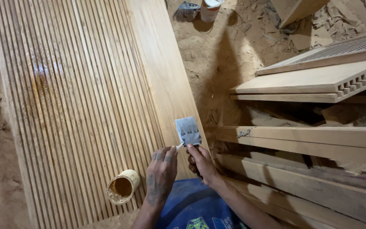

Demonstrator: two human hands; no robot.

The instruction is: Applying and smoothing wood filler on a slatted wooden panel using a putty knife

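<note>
Over the grooved, slatted wooden panel, your left hand and right hand pinch a small grey sandpaper sheet taut between closed fingertips; an open cylindrical tin lies nearby within reach.

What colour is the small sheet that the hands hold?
Grey, with faint darker marks: the sheet, seen in the head view.

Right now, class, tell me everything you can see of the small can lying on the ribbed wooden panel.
The small can is a short cylinder, pale and stained on the outside, seemingly cardboard or metal. It lies on its side on the ribbed wooden panel, near the panel's lower edge, its open mouth facing the camera. The inside looks brown-orange, and crusty residue rings the rim. No lid shows. The left hand is close on its right but does not touch it.
</note>
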